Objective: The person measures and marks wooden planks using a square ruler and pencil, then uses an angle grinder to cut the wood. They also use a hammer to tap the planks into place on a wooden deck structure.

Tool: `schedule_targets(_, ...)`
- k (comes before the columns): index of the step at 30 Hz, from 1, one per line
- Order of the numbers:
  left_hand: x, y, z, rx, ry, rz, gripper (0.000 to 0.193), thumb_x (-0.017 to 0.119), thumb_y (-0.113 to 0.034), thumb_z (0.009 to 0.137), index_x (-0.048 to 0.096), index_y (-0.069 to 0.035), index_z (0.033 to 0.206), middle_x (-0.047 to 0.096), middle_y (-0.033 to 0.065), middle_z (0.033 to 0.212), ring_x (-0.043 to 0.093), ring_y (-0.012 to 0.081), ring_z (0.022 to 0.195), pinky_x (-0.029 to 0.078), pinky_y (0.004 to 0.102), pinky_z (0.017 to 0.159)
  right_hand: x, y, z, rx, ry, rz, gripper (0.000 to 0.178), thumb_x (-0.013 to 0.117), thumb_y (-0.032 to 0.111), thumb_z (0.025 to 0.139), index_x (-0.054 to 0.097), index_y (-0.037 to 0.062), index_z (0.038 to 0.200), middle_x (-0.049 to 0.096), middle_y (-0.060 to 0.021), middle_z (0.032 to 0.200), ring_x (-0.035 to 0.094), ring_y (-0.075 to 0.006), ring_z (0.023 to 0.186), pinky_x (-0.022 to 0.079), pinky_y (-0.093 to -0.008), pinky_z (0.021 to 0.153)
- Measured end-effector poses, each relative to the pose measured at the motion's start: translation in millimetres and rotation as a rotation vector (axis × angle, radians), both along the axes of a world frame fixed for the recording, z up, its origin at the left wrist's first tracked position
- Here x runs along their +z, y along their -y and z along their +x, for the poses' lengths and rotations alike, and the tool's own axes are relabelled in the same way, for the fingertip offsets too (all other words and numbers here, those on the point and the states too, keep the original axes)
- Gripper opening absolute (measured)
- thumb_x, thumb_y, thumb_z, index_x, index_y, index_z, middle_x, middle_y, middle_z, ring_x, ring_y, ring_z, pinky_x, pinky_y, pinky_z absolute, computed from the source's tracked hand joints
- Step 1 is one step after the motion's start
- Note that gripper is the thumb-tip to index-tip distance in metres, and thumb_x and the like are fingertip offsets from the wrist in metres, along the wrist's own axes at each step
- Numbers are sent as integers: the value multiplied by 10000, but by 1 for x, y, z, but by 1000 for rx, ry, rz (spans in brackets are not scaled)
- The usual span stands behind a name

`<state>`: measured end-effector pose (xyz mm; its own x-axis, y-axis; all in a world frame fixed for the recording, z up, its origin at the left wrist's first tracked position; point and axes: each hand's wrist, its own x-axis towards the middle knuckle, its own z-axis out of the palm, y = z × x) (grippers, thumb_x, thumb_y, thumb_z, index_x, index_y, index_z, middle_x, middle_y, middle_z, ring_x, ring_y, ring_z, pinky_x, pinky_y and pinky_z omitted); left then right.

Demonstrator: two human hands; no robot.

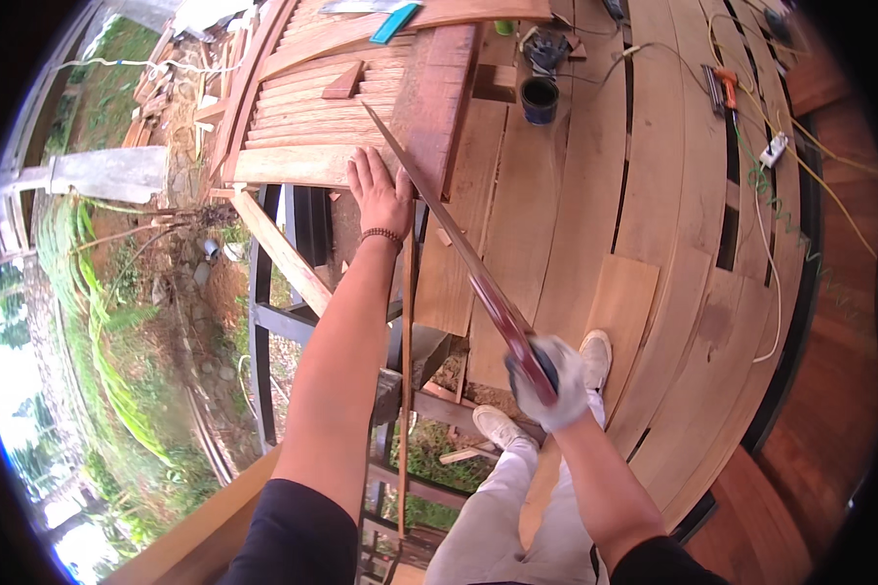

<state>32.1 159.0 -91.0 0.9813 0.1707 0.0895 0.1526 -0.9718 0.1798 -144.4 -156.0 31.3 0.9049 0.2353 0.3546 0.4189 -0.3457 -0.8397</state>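
Observation:
My right hand (pixel 546 385), in a white work glove, grips the handle of a long hand saw (pixel 449 229). Its thin blade runs up and left, its tip over a dark reddish plank (pixel 439 88). My bare left hand (pixel 379 190), a beaded band on the wrist, lies flat with fingers spread on the near end of a pale board (pixel 293 164), just left of the blade. A stack of thin wooden slats (pixel 307 107) lies beyond my left hand.
Loose floor planks (pixel 654 195) with gaps span a dark steel frame (pixel 263 292) above open ground and grass. A dark cup (pixel 539 98), a power tool (pixel 546 47), a yellow cable (pixel 819 156) and a white cord (pixel 771 283) lie ahead. My white shoes (pixel 595 356) stand on the planks.

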Motion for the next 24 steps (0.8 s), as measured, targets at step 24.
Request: schedule_targets(24, 71, 9, -4, -58, -237, 166, 712, 497, -127, 886, 194, -29, 1522, 151, 129, 1608, 168, 281, 1482, 218, 453, 1185, -34, -20, 5, -104, -280, 63, 116, 685, 123, 849, 630, 25, 880, 612, -97, 667, 608, -214, 572, 476, -295, 546)
